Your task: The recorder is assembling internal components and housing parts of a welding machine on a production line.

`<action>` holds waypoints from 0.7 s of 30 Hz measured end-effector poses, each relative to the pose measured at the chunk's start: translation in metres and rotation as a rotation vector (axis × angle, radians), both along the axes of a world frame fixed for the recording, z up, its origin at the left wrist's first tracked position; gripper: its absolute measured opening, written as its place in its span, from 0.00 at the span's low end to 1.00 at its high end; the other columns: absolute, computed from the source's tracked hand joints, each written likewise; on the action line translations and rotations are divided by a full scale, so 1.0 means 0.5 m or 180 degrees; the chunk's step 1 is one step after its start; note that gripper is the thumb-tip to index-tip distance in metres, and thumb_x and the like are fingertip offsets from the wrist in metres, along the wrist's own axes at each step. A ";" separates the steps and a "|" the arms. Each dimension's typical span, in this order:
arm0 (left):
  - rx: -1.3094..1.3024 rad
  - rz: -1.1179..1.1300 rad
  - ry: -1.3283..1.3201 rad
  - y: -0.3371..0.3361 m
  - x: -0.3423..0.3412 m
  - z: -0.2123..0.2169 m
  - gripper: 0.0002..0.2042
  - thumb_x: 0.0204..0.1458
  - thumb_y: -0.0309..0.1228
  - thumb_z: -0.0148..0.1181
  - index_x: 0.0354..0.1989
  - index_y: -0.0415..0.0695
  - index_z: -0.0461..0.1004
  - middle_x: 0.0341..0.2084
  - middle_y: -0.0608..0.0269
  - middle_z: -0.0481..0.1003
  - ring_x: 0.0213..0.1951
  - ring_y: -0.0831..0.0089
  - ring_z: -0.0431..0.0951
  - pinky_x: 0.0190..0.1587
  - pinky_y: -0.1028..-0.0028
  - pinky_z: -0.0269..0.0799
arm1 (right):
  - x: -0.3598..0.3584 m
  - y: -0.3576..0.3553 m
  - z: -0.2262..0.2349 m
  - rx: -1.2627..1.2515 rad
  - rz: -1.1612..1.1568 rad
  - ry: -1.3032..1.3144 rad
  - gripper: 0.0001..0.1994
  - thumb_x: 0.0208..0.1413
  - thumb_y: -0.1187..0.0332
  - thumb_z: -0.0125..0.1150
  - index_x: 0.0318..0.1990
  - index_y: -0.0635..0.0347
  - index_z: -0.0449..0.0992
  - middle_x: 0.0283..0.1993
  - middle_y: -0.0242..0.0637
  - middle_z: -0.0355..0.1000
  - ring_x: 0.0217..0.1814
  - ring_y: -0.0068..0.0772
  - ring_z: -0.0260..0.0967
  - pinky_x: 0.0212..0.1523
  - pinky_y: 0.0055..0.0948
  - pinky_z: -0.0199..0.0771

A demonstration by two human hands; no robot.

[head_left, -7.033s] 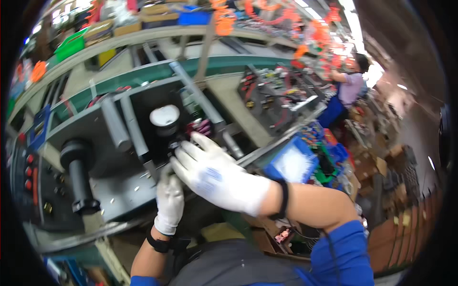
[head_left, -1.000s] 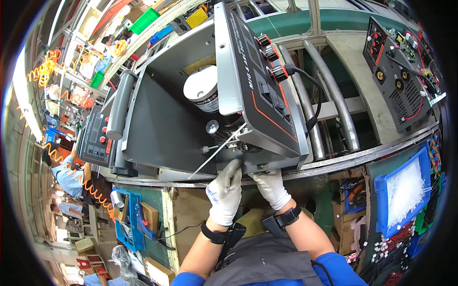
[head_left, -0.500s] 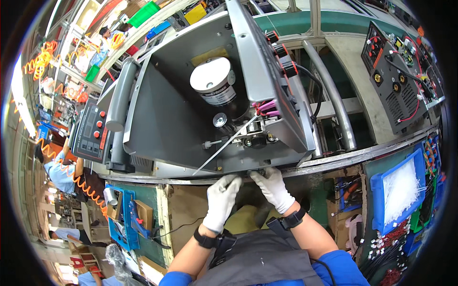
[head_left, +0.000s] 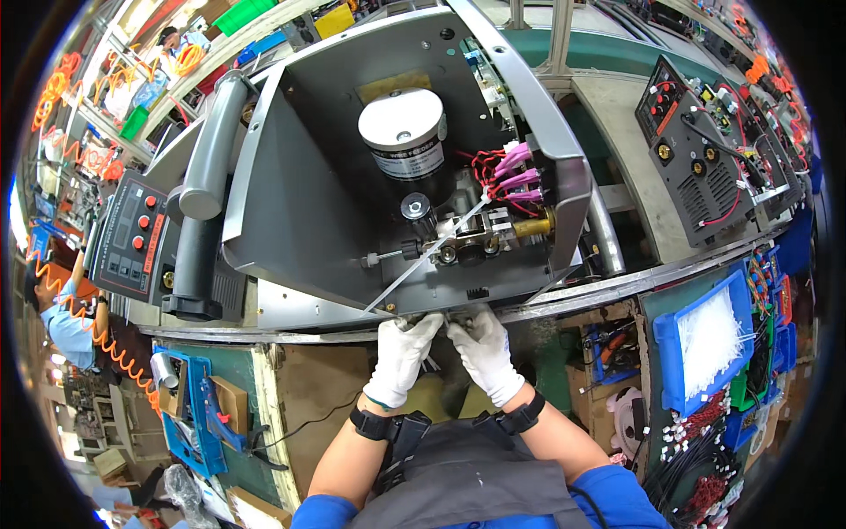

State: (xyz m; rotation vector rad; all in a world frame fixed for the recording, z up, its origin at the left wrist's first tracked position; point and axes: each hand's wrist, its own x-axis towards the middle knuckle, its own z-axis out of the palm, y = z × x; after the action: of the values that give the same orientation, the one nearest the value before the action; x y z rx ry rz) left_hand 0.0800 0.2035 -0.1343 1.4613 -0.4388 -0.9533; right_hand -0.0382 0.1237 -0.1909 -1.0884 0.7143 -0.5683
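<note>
Head view: both gloved hands, left hand (head_left: 401, 357) & right hand (head_left: 483, 351), closed on the near bottom edge of the open grey machine chassis (head_left: 352, 212), prob. steadying it; long white cable tie (head_left: 427, 256) slants inside, below the wire-feed motor (head_left: 403, 132).

Green-topped workbench (head_left: 220, 414), blue parts bin (head_left: 705, 344) at right, cluttered shelving (head_left: 132, 97) at upper left.

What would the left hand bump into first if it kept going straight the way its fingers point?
Probably the lower edge of the open grey machine case, right ahead of the left hand; depth is unclear.
</note>
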 end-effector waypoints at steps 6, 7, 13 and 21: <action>0.0067 -0.0026 0.0061 0.005 0.001 -0.006 0.05 0.57 0.23 0.61 0.37 0.35 0.80 0.27 0.73 0.76 0.27 0.88 0.68 0.29 0.83 0.64 | 0.000 -0.011 0.017 0.0131 0.0265 -0.0325 0.12 0.59 0.78 0.58 0.50 0.68 0.74 0.34 0.27 0.73 0.30 0.14 0.64 0.30 0.17 0.65; 0.0103 0.0015 0.0114 0.005 0.000 -0.007 0.05 0.57 0.23 0.61 0.37 0.34 0.80 0.28 0.73 0.76 0.28 0.88 0.69 0.30 0.83 0.65 | -0.004 -0.011 0.022 0.0136 0.0257 -0.0422 0.12 0.59 0.79 0.58 0.51 0.68 0.74 0.34 0.27 0.73 0.30 0.13 0.63 0.30 0.16 0.64; 0.0051 0.0204 0.0038 -0.004 -0.008 -0.011 0.06 0.57 0.23 0.62 0.39 0.34 0.81 0.29 0.71 0.78 0.29 0.88 0.73 0.30 0.83 0.67 | -0.021 -0.015 0.034 0.0428 0.0418 0.0194 0.11 0.59 0.77 0.61 0.48 0.70 0.75 0.42 0.37 0.77 0.40 0.19 0.74 0.41 0.18 0.72; 0.0068 0.0207 0.0158 -0.003 -0.009 -0.003 0.06 0.56 0.26 0.63 0.36 0.37 0.81 0.25 0.74 0.76 0.24 0.89 0.68 0.25 0.83 0.61 | -0.006 -0.027 0.024 0.0555 0.0408 0.0083 0.12 0.59 0.78 0.60 0.50 0.72 0.75 0.41 0.36 0.78 0.39 0.22 0.75 0.42 0.20 0.77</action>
State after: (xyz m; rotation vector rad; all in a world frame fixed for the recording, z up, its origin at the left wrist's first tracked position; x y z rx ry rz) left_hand 0.0755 0.2020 -0.1356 1.4594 -0.3436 -0.9428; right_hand -0.0410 0.1103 -0.1787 -0.9727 0.6979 -0.3760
